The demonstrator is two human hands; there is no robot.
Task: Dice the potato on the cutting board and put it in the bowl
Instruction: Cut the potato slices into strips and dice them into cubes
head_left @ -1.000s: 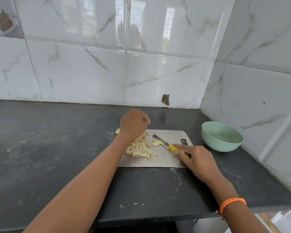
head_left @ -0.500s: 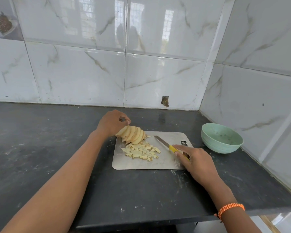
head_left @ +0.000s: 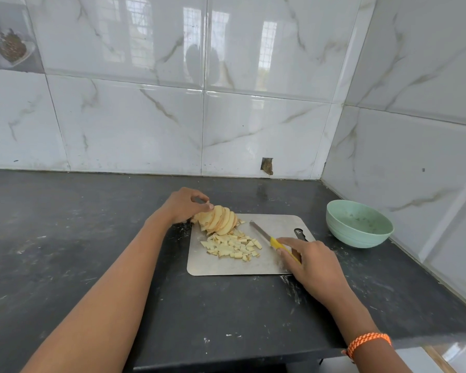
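Nearest you, an orange braided band (head_left: 369, 343) is sitting on your right wrist at the near right edge of the dark table (head_left: 92, 251). Farther in, your right hand (head_left: 314, 262) is resting on the right end of the metal cutting board (head_left: 226, 267), its grip curling around the yellow handle of the knife (head_left: 269, 238), whose blade is pointing far-left across the board. Just left of the blade, the diced potato pieces (head_left: 232, 247) are lying in a loose heap near the board's middle. Beyond them, the fanned potato slices (head_left: 219, 220) are leaning at the board's far left corner, and your left hand (head_left: 184, 207) is touching their left side; its fingers are curling, with the thumb and a fingertip meeting above the slices, though whether that grip is pinching a slice cannot be told. The green bowl (head_left: 359, 223) is standing to the right, apart from the board, close to the right tiled wall (head_left: 414, 146), and the knife and your right hand are lying between the potato and it.
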